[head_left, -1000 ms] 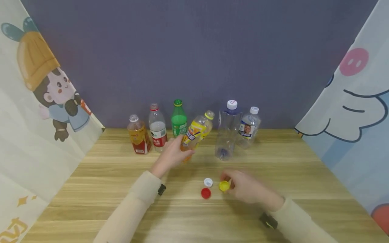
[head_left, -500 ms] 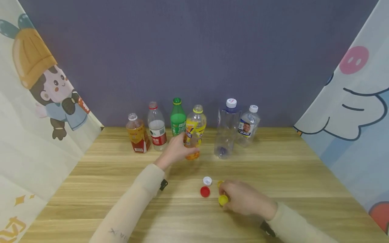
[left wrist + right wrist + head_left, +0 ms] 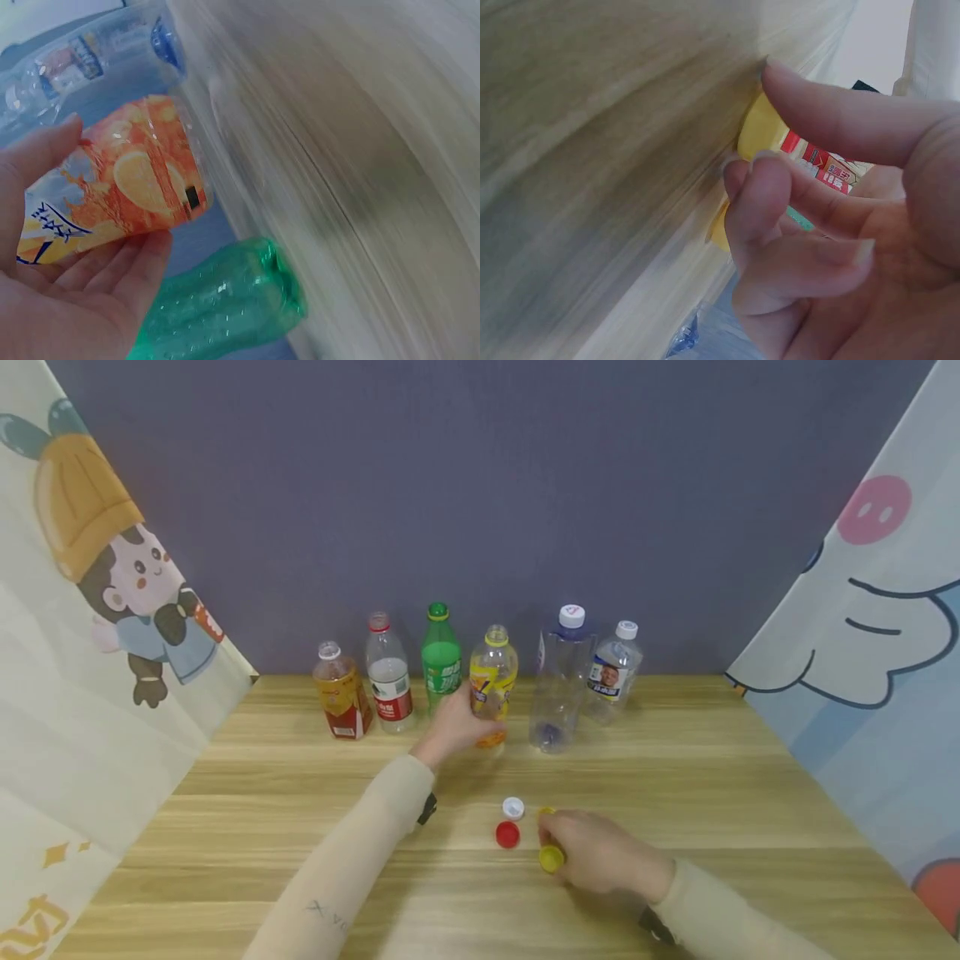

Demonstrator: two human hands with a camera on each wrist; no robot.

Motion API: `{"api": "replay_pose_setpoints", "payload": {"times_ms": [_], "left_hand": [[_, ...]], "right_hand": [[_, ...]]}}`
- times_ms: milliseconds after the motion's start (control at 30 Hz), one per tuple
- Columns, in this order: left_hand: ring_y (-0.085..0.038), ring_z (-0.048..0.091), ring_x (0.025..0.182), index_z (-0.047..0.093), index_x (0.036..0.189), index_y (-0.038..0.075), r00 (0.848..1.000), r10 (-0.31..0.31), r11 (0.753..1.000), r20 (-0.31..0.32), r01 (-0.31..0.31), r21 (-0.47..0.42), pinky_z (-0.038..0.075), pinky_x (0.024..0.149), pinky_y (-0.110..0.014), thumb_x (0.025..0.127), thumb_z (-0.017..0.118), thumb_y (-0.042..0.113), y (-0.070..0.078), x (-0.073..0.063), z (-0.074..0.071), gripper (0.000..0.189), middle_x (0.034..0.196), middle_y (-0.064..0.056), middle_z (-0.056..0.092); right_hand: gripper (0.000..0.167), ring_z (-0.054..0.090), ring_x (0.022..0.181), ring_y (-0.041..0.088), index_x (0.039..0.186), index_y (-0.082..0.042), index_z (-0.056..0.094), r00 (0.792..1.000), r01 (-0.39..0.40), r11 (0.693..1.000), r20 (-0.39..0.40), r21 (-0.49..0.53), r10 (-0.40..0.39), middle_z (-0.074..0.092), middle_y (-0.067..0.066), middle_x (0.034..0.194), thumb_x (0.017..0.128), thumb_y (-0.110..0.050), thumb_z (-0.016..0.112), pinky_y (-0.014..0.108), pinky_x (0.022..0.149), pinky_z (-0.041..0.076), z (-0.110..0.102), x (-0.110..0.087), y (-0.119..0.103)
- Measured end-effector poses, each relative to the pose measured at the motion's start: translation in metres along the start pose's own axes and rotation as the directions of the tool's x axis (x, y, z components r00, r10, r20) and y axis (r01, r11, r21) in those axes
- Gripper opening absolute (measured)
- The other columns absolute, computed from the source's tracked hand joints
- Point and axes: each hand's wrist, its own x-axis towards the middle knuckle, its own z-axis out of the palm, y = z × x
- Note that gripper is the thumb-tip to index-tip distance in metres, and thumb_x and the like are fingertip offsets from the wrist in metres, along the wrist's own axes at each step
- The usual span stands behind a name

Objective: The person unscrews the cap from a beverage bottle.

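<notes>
My left hand [image 3: 455,723] grips a clear plastic drink bottle [image 3: 495,681] with a yellow and orange label, upright and uncapped. In the left wrist view, the thumb and fingers lie on either side of the bottle's label [image 3: 142,169]. My right hand [image 3: 603,852] is low at the tabletop, pinching a yellow bottle cap [image 3: 551,859] between thumb and finger; the cap [image 3: 761,127] is partly hidden behind them in the right wrist view. A second yellow cap [image 3: 547,811] peeks out behind the fingers. To their left lie a white cap [image 3: 513,808] and a red cap [image 3: 507,835].
Left of the gripped bottle stand a green bottle [image 3: 440,652], a red-labelled bottle [image 3: 390,685] and an amber bottle [image 3: 342,697], all uncapped. Two white-capped bottles, one tall [image 3: 555,693] and one shorter [image 3: 615,672], stand to its right. A dark wall [image 3: 480,510] rises behind.
The drink bottle has gone from tilted to upright and shifted slightly right with my left hand. My right hand has brought a yellow cap nearer to me, uncovering the second yellow cap.
</notes>
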Motion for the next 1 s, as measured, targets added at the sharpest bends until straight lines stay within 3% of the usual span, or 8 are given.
{"api": "replay_pose_setpoints", "payload": {"times_ms": [433,667,1000], "left_hand": [[-0.035,0.059,0.123,0.049,0.140,0.008,0.996,-0.091,0.995,0.014,0.092,-0.030,0.047,0.104,-0.050,0.080,0.087,0.033,-0.006,0.017,0.017,0.075,0.133,-0.015,0.063],[-0.035,0.060,0.123,0.050,0.140,0.007,0.993,-0.114,0.993,-0.006,0.114,-0.030,0.046,0.105,-0.049,0.079,0.088,0.030,-0.008,0.022,0.025,0.075,0.133,-0.015,0.063],[-0.034,0.061,0.121,0.052,0.137,0.008,0.993,-0.119,0.993,-0.019,0.118,-0.019,0.047,0.105,-0.048,0.078,0.089,0.026,-0.009,0.028,0.030,0.073,0.130,-0.014,0.065]], "right_hand": [[0.038,0.055,0.075,0.008,0.093,-0.017,0.060,0.999,-0.038,0.999,0.014,-0.016,0.038,0.056,-0.012,0.081,0.069,-0.015,0.089,0.036,0.070,0.050,-0.002,-0.001,-0.003],[0.040,0.051,0.069,0.010,0.106,-0.012,0.065,0.994,-0.103,0.993,0.038,0.051,0.101,0.055,-0.009,0.078,0.074,-0.016,0.086,0.035,0.065,0.048,-0.013,-0.005,-0.010],[0.030,0.048,0.065,0.014,0.111,-0.007,0.066,0.991,-0.116,0.984,-0.047,0.133,0.123,0.052,-0.002,0.076,0.084,-0.012,0.077,0.030,0.055,0.042,-0.038,0.000,-0.006]]}}
